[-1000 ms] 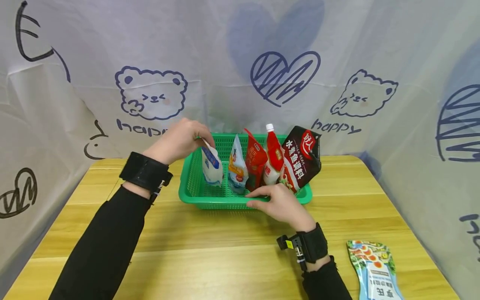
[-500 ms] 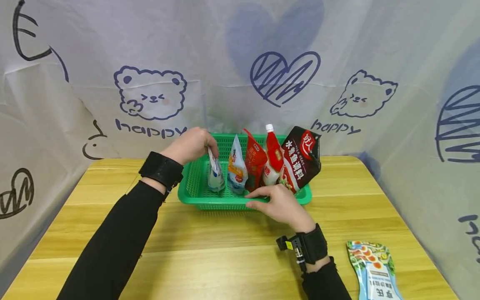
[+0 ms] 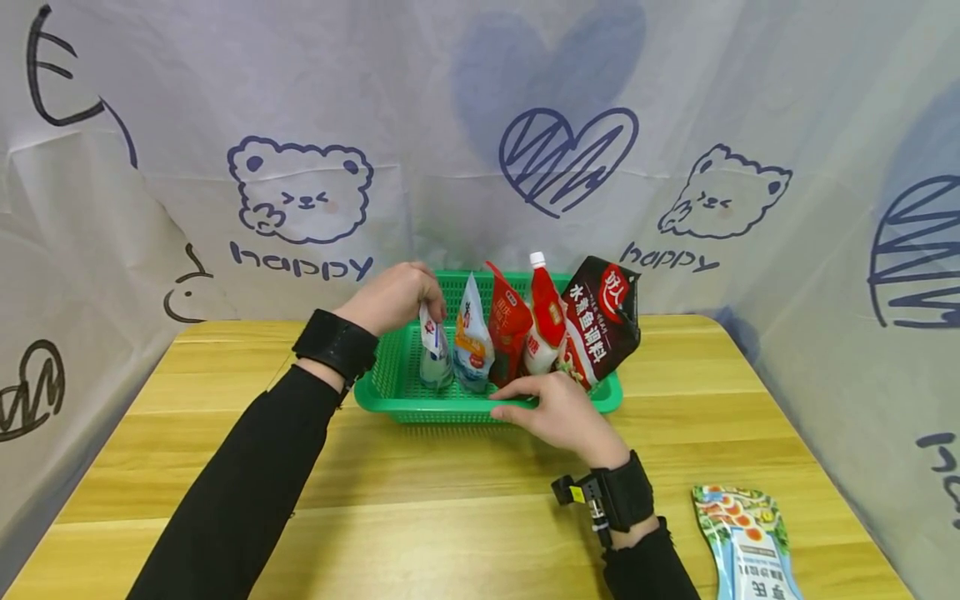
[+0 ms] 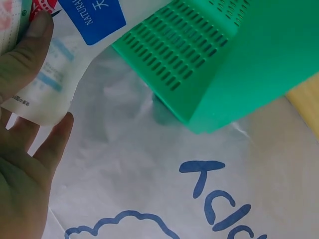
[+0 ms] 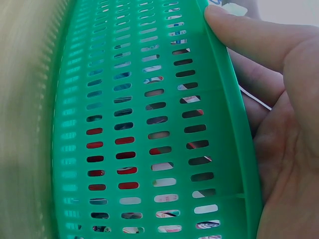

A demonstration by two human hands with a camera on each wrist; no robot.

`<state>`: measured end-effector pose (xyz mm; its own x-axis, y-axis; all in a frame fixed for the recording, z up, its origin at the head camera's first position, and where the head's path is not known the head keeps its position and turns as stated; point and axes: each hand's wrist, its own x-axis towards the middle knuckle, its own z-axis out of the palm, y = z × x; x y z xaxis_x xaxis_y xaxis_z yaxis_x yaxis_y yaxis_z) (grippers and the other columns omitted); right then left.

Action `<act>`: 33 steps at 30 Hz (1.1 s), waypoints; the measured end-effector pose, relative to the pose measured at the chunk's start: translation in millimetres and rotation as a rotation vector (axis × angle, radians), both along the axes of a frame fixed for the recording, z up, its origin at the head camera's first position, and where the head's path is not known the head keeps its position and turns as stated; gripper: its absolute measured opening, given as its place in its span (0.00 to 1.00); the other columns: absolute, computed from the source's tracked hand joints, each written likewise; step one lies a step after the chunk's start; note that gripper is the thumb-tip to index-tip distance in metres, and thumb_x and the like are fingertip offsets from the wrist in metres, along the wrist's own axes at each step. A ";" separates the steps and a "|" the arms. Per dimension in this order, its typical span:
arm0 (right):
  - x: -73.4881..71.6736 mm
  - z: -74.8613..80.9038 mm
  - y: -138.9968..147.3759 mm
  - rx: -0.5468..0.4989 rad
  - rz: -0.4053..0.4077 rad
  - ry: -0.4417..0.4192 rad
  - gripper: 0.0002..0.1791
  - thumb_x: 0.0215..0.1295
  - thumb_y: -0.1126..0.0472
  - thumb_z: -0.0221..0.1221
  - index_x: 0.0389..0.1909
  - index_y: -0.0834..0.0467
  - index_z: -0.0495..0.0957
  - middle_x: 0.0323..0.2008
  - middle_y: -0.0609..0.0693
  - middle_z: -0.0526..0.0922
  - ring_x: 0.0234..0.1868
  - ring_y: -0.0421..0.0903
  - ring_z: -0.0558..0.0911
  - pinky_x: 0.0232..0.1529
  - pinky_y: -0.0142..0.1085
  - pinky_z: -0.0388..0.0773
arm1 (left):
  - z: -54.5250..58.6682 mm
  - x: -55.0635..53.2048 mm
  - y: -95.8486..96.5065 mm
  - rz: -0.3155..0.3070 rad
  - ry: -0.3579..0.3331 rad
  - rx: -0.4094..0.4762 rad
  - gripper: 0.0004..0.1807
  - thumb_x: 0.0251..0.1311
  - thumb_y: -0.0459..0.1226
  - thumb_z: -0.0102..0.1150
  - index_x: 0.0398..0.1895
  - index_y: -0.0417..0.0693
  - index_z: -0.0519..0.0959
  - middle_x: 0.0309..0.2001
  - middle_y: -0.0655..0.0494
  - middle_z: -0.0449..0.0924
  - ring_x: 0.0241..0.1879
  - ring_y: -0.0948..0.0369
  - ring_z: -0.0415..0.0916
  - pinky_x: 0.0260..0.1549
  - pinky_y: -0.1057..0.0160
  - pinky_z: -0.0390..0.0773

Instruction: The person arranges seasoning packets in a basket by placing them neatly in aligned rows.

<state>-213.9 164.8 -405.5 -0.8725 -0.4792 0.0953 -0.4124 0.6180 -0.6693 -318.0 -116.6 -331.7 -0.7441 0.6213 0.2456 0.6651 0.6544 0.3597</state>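
My left hand point(image 3: 397, 298) pinches the top edge of a white pouch with a blue label point(image 3: 436, 357), upright and nearly edge-on in the left part of a green plastic basket point(image 3: 420, 406). In the left wrist view the thumb lies across this white pouch point(image 4: 82, 52), fingers behind it. My right hand point(image 3: 561, 412) holds the basket's front rim. The right wrist view has the thumb point(image 5: 254, 37) outside the basket's slotted wall point(image 5: 219, 129) and the other fingers beyond the rim. Right beside the white pouch stands a pale blue pouch with orange print point(image 3: 473, 342).
Further right in the basket stand a red pouch point(image 3: 509, 325), a red-and-white squeeze bottle with a white cap point(image 3: 545, 321) and a leaning black seasoning pouch point(image 3: 603, 312). A light blue pouch point(image 3: 748, 533) lies on the wooden table point(image 3: 420, 517) at front right. White drawn-on cloth point(image 3: 435, 125) hangs behind.
My left hand has moved right and slightly down with the white pouch, which has turned edge-on and come closer to the pale blue pouch. My right hand has stayed on the rim.
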 end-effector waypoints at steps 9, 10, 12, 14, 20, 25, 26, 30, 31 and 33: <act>1.8 2.9 -4.6 0.004 0.005 0.009 0.12 0.68 0.49 0.69 0.49 0.46 0.90 0.12 0.38 0.63 0.12 0.37 0.54 0.20 0.31 0.54 | -2.3 0.2 -4.8 0.003 0.039 -0.038 0.19 0.55 0.14 0.63 0.27 0.46 0.90 0.35 0.55 0.89 0.47 0.53 0.81 0.65 0.53 0.74; 2.0 3.1 -5.0 0.005 0.006 0.008 0.12 0.68 0.49 0.69 0.49 0.46 0.90 0.12 0.38 0.64 0.12 0.37 0.54 0.20 0.31 0.54 | -2.5 0.6 -5.0 -0.001 0.059 -0.044 0.18 0.54 0.14 0.65 0.27 0.46 0.90 0.35 0.55 0.88 0.47 0.52 0.80 0.64 0.52 0.75; 2.3 3.3 -5.8 0.006 0.006 0.007 0.12 0.68 0.49 0.69 0.49 0.46 0.90 0.12 0.39 0.65 0.12 0.37 0.54 0.20 0.31 0.54 | -3.0 1.3 -5.5 -0.016 0.109 -0.057 0.17 0.54 0.15 0.66 0.27 0.46 0.90 0.35 0.55 0.89 0.48 0.51 0.80 0.64 0.50 0.73; 2.3 3.3 -6.6 0.005 0.007 0.009 0.12 0.68 0.48 0.69 0.49 0.46 0.90 0.12 0.39 0.67 0.12 0.37 0.55 0.20 0.31 0.55 | -2.1 3.0 -6.1 -0.024 0.161 -0.067 0.17 0.54 0.15 0.66 0.30 0.46 0.90 0.37 0.53 0.89 0.50 0.49 0.80 0.67 0.47 0.70; 2.5 1.8 -5.7 0.010 -0.006 0.008 0.12 0.68 0.48 0.69 0.49 0.45 0.90 0.12 0.39 0.65 0.11 0.38 0.55 0.20 0.31 0.56 | 7.1 20.3 -9.2 0.032 0.220 -0.088 0.20 0.58 0.17 0.65 0.47 0.45 0.89 0.53 0.49 0.86 0.63 0.47 0.75 0.71 0.47 0.66; 2.1 0.9 -2.9 0.009 -0.016 0.021 0.12 0.68 0.48 0.69 0.49 0.45 0.90 0.12 0.39 0.65 0.12 0.38 0.56 0.20 0.31 0.57 | 8.4 44.9 -14.3 0.079 0.243 0.027 0.20 0.61 0.25 0.70 0.56 0.43 0.85 0.60 0.47 0.81 0.64 0.48 0.74 0.67 0.50 0.72; 2.1 0.7 -2.4 0.010 -0.018 0.022 0.12 0.68 0.48 0.69 0.48 0.45 0.90 0.12 0.39 0.65 0.12 0.38 0.56 0.20 0.31 0.57 | 7.1 50.6 -15.5 0.090 0.250 0.060 0.20 0.61 0.26 0.71 0.57 0.43 0.84 0.61 0.47 0.81 0.63 0.48 0.75 0.66 0.51 0.74; 2.0 -0.1 -1.6 0.011 -0.021 0.022 0.12 0.68 0.47 0.69 0.48 0.45 0.90 0.12 0.39 0.63 0.12 0.38 0.55 0.21 0.32 0.57 | -2.7 74.3 -20.2 0.139 0.271 0.179 0.20 0.63 0.29 0.71 0.59 0.43 0.83 0.59 0.47 0.80 0.60 0.49 0.77 0.60 0.51 0.78; 2.0 -0.2 -1.8 0.014 -0.020 0.023 0.12 0.68 0.47 0.69 0.49 0.45 0.90 0.12 0.39 0.62 0.12 0.38 0.55 0.21 0.32 0.57 | -6.0 79.9 -21.2 0.150 0.271 0.200 0.20 0.63 0.30 0.71 0.59 0.43 0.83 0.58 0.47 0.80 0.59 0.49 0.77 0.58 0.52 0.79; 2.1 -0.3 -2.3 0.018 -0.019 0.024 0.13 0.68 0.46 0.69 0.49 0.45 0.90 0.12 0.39 0.62 0.12 0.38 0.55 0.21 0.32 0.57 | -13.0 90.9 -22.8 0.161 0.267 0.232 0.19 0.63 0.31 0.71 0.58 0.44 0.83 0.56 0.49 0.80 0.57 0.51 0.79 0.53 0.53 0.82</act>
<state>-211.8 162.5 -405.8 -0.8792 -0.4641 0.1078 -0.4162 0.6381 -0.6477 -227.0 -139.4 -344.7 -0.7188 0.4066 0.5639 0.6505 0.6797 0.3391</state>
